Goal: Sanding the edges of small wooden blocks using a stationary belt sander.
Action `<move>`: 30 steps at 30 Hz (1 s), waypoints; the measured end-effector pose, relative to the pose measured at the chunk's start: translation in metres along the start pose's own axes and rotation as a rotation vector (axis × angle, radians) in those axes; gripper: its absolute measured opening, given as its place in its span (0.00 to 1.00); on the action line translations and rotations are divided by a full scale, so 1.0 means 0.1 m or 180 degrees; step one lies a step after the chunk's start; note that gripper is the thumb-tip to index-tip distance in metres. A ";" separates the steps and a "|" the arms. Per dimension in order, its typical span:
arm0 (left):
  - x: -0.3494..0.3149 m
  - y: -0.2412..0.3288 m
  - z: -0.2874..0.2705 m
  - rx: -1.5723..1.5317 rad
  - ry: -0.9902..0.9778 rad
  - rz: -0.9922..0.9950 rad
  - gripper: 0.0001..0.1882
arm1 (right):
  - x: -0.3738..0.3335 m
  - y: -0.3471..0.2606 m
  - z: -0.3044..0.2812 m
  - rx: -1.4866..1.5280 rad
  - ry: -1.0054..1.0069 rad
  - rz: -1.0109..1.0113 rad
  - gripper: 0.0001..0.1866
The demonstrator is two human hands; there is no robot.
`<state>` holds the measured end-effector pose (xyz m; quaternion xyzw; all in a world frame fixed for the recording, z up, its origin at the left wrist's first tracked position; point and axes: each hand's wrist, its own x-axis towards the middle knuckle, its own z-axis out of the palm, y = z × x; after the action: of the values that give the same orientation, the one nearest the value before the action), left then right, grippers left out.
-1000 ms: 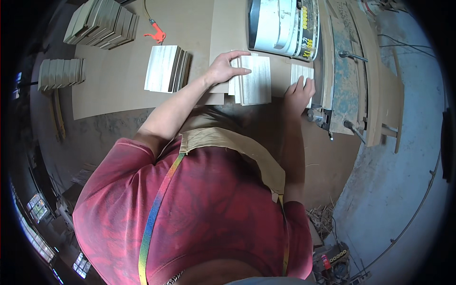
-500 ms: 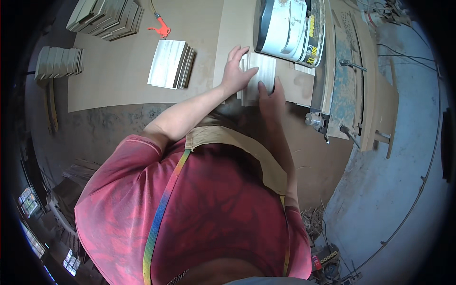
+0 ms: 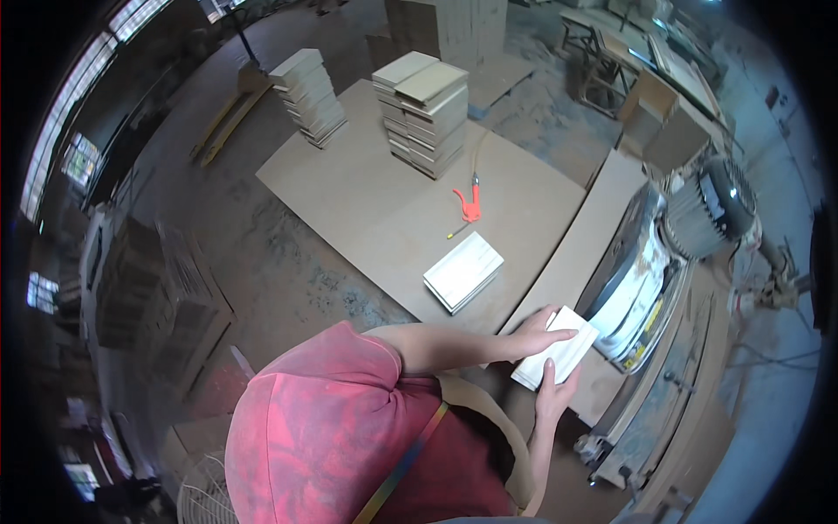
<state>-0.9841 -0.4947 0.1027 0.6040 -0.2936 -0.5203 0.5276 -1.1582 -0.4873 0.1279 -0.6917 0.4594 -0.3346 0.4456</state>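
A small stack of pale wooden boards (image 3: 567, 351) is gripped between my two hands, close to the near edge of the work surface. My left hand (image 3: 529, 339) wraps the stack's left side, its thumb lying over the top board. On the nearer right side, my right hand (image 3: 556, 396) is closed with the thumb up against the face. The undersides of the boards and most of the fingers are hidden. Left of my hands, another low stack of pale boards (image 3: 465, 272) lies on the brown sheet table (image 3: 367, 218).
A red air blow gun (image 3: 470, 210) lies beyond the low stack, on its hose. Farther off stand a tall board stack (image 3: 423, 118) and a narrower one (image 3: 310, 98). A machine with a white housing (image 3: 624, 293) and grey motor (image 3: 709, 208) stands close on the right.
The view has swung left and up, so more of the workshop shows. Both hands stay on the boards, which now appear tilted; my right hand's thumb lies against their face.
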 end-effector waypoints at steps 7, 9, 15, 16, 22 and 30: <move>0.19 0.02 -0.23 0.0112 0.0454 0.1388 0.43 | 0.34 -0.06 -0.18 -0.2145 -0.0030 -0.1409 0.36; 0.25 -0.07 -0.23 0.0342 0.0273 0.0845 0.42 | 0.38 0.05 -0.20 -0.2290 -0.0230 -0.1406 0.39; 0.29 -0.25 -0.11 0.0886 0.0221 0.0826 0.36 | 0.31 0.28 -0.16 -0.1712 -0.0064 -0.0826 0.41; 0.28 -0.27 -0.09 0.0807 0.0297 0.0948 0.36 | 0.28 0.29 -0.16 -0.1662 0.0015 -0.1089 0.41; 0.28 -0.22 -0.01 0.1115 0.0094 0.0652 0.40 | 0.22 0.27 -0.20 -0.1965 -0.0052 -0.1103 0.38; 0.07 0.08 -0.50 -0.0462 -0.1306 0.0781 0.38 | -0.07 0.41 -0.36 0.2165 -0.0226 0.1687 0.26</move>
<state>-0.9334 -0.4867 0.1030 0.4061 -0.4276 -0.5837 0.5581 -1.2062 -0.4990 0.1030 -0.3746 0.4691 -0.3170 0.7342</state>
